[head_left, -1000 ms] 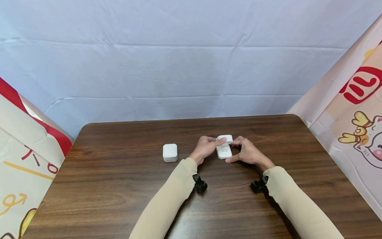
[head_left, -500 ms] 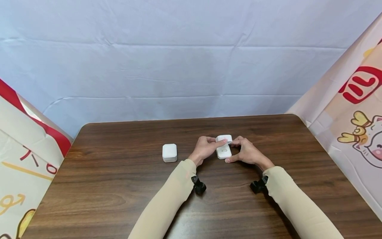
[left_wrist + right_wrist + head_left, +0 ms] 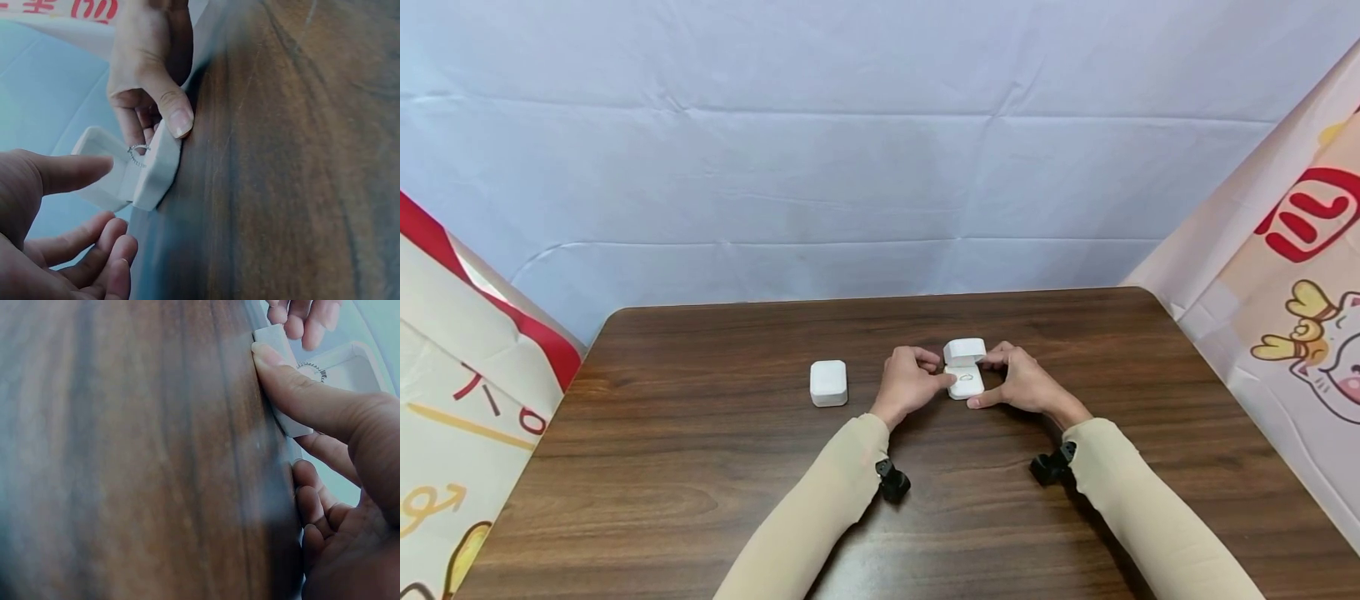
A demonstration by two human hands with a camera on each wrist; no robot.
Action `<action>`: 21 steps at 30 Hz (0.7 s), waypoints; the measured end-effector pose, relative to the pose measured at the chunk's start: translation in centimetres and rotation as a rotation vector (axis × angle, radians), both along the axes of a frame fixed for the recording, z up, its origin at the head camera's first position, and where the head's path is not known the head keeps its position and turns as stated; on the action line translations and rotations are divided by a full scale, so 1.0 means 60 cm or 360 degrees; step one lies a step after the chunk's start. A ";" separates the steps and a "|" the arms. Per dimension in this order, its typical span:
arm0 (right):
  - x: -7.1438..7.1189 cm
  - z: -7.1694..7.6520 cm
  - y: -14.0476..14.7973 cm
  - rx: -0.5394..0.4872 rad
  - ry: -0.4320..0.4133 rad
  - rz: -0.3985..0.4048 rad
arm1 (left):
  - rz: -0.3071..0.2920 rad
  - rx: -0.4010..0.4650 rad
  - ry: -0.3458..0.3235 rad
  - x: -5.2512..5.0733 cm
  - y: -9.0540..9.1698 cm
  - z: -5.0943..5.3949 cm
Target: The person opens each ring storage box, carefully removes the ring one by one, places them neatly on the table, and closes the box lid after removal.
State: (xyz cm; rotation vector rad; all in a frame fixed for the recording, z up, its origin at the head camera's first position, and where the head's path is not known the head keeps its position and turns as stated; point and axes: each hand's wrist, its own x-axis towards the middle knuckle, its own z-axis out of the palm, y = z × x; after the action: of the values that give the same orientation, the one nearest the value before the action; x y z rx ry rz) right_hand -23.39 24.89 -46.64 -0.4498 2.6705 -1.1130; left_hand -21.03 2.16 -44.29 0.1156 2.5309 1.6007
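Note:
A white ring box (image 3: pixel 964 353) stands on the table with its lid raised. A ring (image 3: pixel 139 156) sits upright in its base, set with small stones. My right hand (image 3: pixel 1027 382) holds the base, its thumb (image 3: pixel 294 384) on the front and a finger behind. My left hand (image 3: pixel 908 386) is just left of the box, thumb and fingers spread apart with nothing between them. In the left wrist view the left thumb (image 3: pixel 75 173) overlaps the lid, and the left wrist view suggests a gap; contact is hard to tell.
A second white box (image 3: pixel 828 383), lid down, stands on the wooden table (image 3: pixel 700 467) to the left of my left hand. A pale cloth (image 3: pixel 850 167) hangs behind the table's far edge. Printed cloths hang at both sides.
My left hand has let go of the ring box lid and drawn back left and slightly down. The lid now stays raised by itself. My right hand keeps its hold on the base.

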 end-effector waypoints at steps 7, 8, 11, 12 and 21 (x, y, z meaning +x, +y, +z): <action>-0.001 0.000 0.001 0.0006 -0.0001 0.0000 | -0.0035 -0.0064 0.0103 0.009 0.004 -0.001; -0.001 0.000 0.001 0.0010 -0.0002 0.0002 | -0.0040 -0.0062 0.0114 0.010 0.005 -0.001; 0.000 0.000 0.001 0.0014 -0.0008 -0.0001 | -0.0057 -0.0047 0.0144 0.012 0.009 -0.005; 0.000 0.001 0.001 0.0015 -0.0008 -0.0001 | -0.0061 -0.0045 0.0150 0.013 0.010 -0.006; 0.000 -0.001 0.002 -0.0010 -0.0006 0.0000 | -0.0047 -0.0061 0.0153 0.014 0.019 -0.014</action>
State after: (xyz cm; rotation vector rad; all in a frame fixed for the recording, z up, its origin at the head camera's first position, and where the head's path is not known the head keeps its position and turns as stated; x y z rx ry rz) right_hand -23.39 24.98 -46.68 -0.4483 2.6646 -1.1213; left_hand -20.18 3.33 -45.14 0.2302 2.6168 1.5713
